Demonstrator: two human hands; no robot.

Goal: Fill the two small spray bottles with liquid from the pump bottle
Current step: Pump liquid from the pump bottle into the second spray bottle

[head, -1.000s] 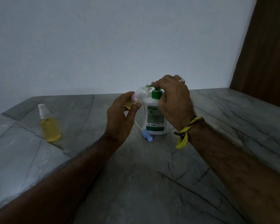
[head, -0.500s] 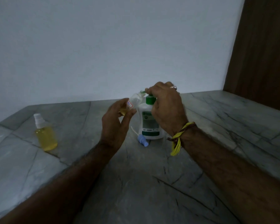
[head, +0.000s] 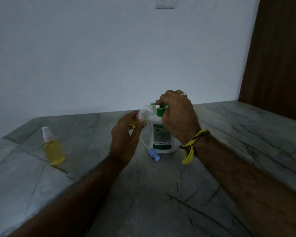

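Observation:
A white pump bottle (head: 161, 134) with a green pump head stands on the grey stone counter (head: 161, 194). My right hand (head: 178, 117) is closed over the pump head from above. My left hand (head: 126, 134) holds a small clear spray bottle (head: 144, 114), uncapped and tilted, with its mouth at the pump's green nozzle. A little yellow liquid sits in its lower end. Its blue spray cap (head: 153, 154), with a white dip tube, lies on the counter in front of the pump bottle. A second small spray bottle (head: 53, 147), full of yellow liquid and capped in white, stands at the left.
A plain white wall rises behind the counter, with a switch plate (head: 164, 2) at the top. A dark wooden panel (head: 277, 57) stands at the right. My right wrist carries a yellow thread band (head: 190, 151).
The view has tilted upward, so hands and bottles sit lower in the frame. Both hands keep the same hold on the small bottle and the pump head.

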